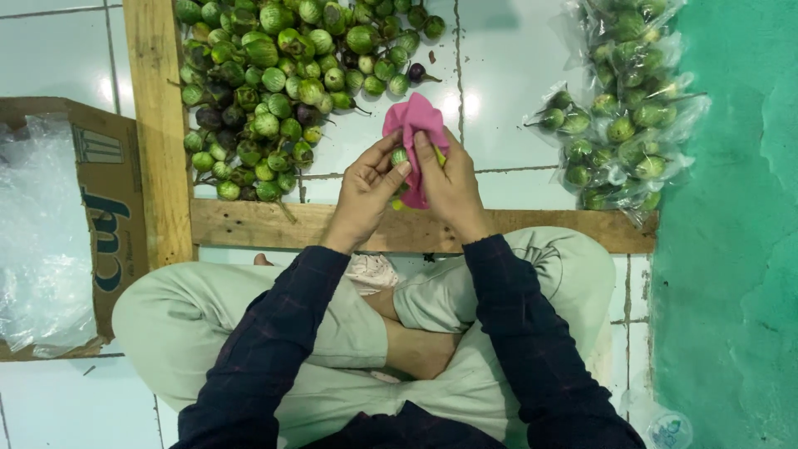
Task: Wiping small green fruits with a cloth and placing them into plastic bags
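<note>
My left hand (pixel 366 193) and my right hand (pixel 450 186) meet above the white tiled floor, both closed around a pink cloth (pixel 413 125) and a small round green eggplant (pixel 400 155) wrapped in it. The cloth sticks up past my fingers. The eggplant shows only partly between my thumbs. I sit cross-legged in pale trousers and dark sleeves.
A big heap of small green and purple eggplants (pixel 274 83) lies at the upper left inside a wooden frame (pixel 249 223). Clear plastic bags filled with eggplants (pixel 619 125) lie at the upper right beside a green wall (pixel 731 233). A cardboard box with plastic (pixel 50 224) stands at the left.
</note>
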